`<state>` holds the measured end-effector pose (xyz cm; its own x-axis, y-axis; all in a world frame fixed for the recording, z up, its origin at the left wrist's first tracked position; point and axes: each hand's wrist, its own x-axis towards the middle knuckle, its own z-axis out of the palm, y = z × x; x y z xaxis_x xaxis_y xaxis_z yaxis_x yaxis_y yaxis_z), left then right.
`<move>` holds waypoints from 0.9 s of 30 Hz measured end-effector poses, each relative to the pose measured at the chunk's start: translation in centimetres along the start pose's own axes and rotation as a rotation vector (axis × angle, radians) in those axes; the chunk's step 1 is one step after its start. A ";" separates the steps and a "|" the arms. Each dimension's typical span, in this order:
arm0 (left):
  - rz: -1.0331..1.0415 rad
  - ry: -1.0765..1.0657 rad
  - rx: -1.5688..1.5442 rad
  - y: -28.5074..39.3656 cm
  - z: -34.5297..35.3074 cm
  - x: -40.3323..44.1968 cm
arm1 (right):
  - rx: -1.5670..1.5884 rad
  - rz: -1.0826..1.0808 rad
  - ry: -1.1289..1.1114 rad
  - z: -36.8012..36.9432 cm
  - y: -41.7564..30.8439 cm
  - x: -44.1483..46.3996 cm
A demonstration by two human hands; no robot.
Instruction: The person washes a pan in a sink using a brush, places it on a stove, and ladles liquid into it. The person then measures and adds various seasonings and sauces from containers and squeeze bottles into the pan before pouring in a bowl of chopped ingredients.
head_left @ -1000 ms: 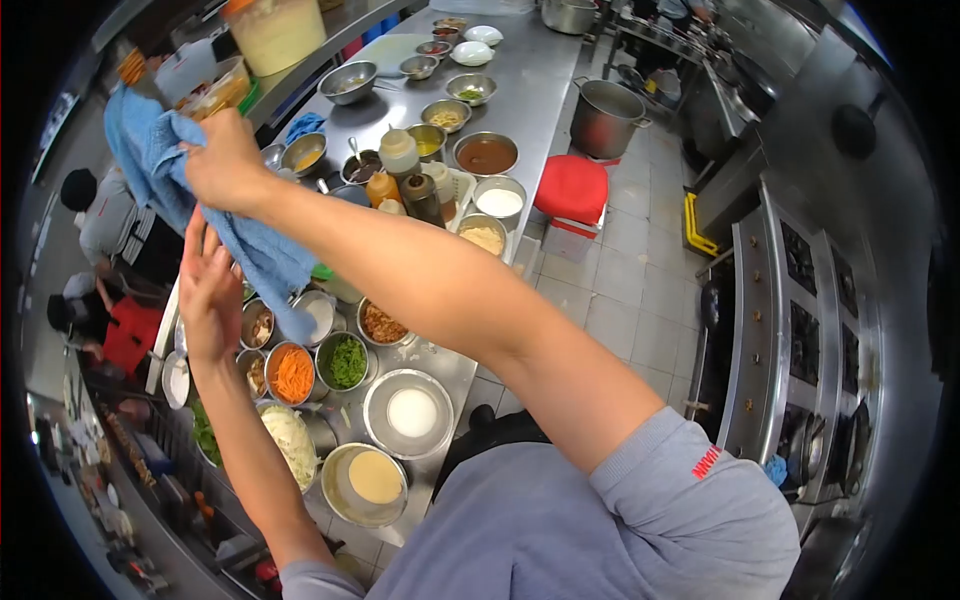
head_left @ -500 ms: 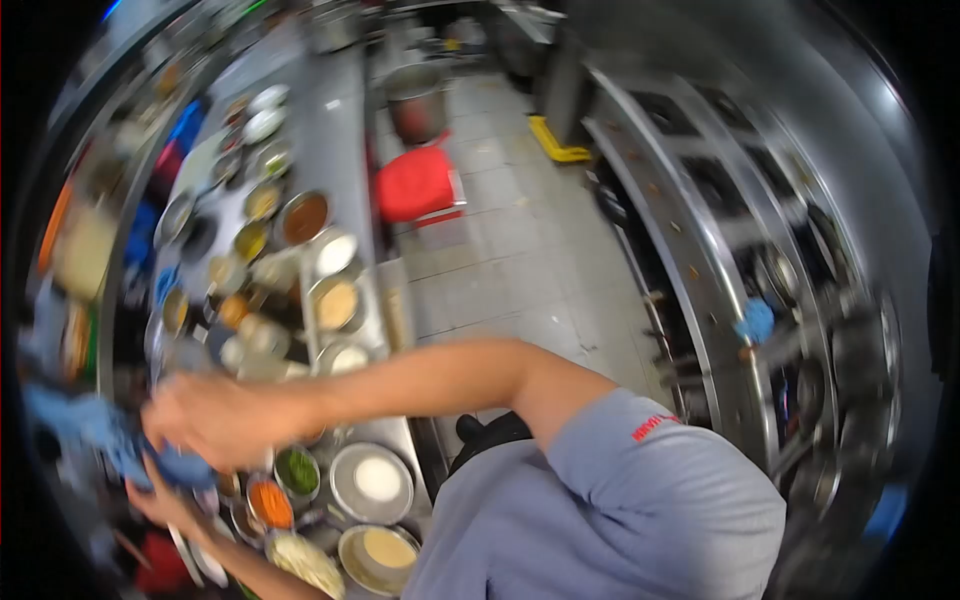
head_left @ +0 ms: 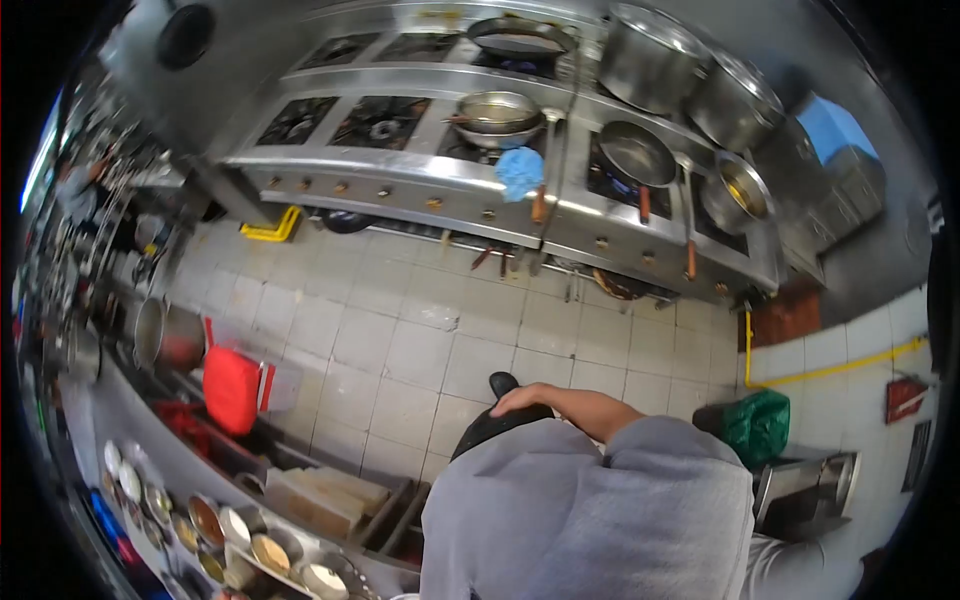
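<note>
My right hand [head_left: 520,398] is low in front of my body, against the dark cloth [head_left: 490,432] at my waist. Its fingers point left and look stretched out over that cloth, and I see no object in them. The grey shirt [head_left: 590,500] fills the bottom of the view and hides my left hand. Just beyond the right hand, the tip of a black shoe [head_left: 503,382] shows on the tiles.
Across the tiled floor [head_left: 400,330] runs a steel stove [head_left: 390,170] with pans, a blue cloth [head_left: 520,173] and large pots [head_left: 650,55]. A red stool-like item [head_left: 232,390] stands left. Food bowls [head_left: 270,552] line the lower-left counter. A green bag [head_left: 757,425] is right.
The view has swung from the food counter to the stove. My right hand has come away from the blue cloth-like item to my waist. My left hand has gone out of view.
</note>
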<state>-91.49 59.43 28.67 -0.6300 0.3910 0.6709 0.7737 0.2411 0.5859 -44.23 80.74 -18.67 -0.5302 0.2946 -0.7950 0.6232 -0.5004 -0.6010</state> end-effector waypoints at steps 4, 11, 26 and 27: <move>-0.008 -0.347 -0.235 6.0 8.5 0.5 | -0.095 0.073 1.164 -5.7 21.2 -0.8; 0.011 -0.944 -0.264 8.8 21.0 -1.5 | 0.293 0.288 1.862 -18.4 24.2 -21.7; 0.327 -1.351 0.012 11.9 31.8 -10.0 | 0.526 0.057 1.738 -36.7 23.7 -31.1; 0.310 -1.353 -0.012 11.8 31.7 -11.0 | 0.607 0.017 1.683 -37.0 21.8 -32.0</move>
<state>-73.26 86.11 13.80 0.1248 0.9757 -0.1800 0.8635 -0.0175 0.5041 7.63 90.54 -9.41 0.8143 0.5226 -0.2525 0.1383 -0.5971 -0.7901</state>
